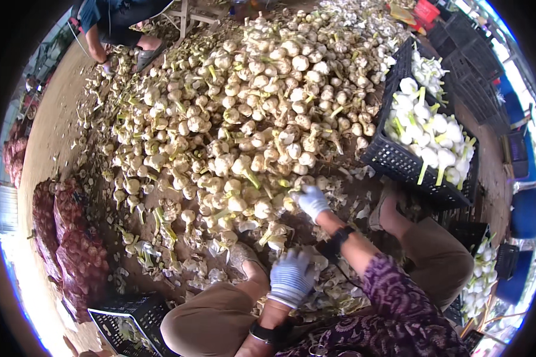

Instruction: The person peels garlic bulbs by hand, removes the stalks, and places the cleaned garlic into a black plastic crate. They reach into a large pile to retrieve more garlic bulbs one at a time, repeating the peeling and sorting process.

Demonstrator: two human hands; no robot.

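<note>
My left hand (pixel 292 278), in a blue-and-white striped glove, is low in front of my lap, over garlic skins. Its fingers are smeared by motion, and what they may hold is hidden. Farther forward and to the right, my right hand (pixel 311 203), gloved alike, reaches to the near edge of a big heap of garlic bulbs (pixel 262 89). Its fingers are stretched out, with no bulb visibly gripped. Closest to it are loose bulbs with stalks; one garlic bulb with torn skin (pixel 275 235) lies between my hand and my left foot.
A black crate (pixel 393 156) of clean white garlic stands at right, with another batch of white garlic (pixel 480 279) below it. Red mesh sacks (pixel 77 256) lean at left, above a black crate (pixel 134 315). Another person's hand (pixel 106 66) works at the far left.
</note>
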